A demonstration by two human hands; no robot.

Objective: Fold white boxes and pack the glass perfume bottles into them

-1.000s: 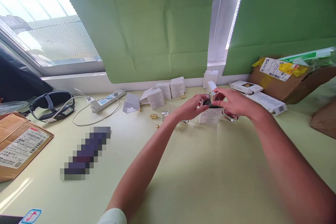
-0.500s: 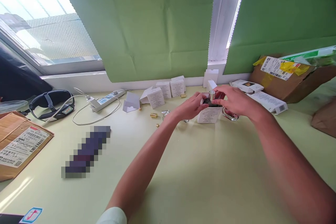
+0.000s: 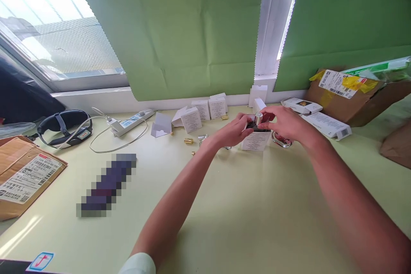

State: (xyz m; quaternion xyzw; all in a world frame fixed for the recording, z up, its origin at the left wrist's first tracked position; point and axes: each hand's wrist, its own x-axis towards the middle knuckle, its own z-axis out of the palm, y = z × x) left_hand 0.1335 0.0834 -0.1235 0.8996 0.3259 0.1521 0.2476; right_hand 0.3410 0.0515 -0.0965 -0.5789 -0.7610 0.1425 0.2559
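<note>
Both my hands meet over a small white box (image 3: 256, 140) that stands on the pale green table (image 3: 224, 214). My left hand (image 3: 233, 130) grips the box's upper left side, fingers curled. My right hand (image 3: 285, 123) pinches a dark object with a silver cylindrical cap (image 3: 258, 118) sitting in the open top of the box. A round metal-rimmed item with red inside (image 3: 281, 140) lies just right of the box, partly hidden by my right hand.
Several small white boxes (image 3: 205, 111) and gold caps (image 3: 188, 141) lie behind my hands. A power strip (image 3: 131, 122) with cable and a black headset (image 3: 64, 123) sit left. Cardboard parcels lie at the far left (image 3: 22, 175) and far right (image 3: 353, 94). Flat white cartons (image 3: 326, 123) lie right.
My hands and the box have barely shifted. My right hand's fingers have adjusted slightly on the silver-capped object.
</note>
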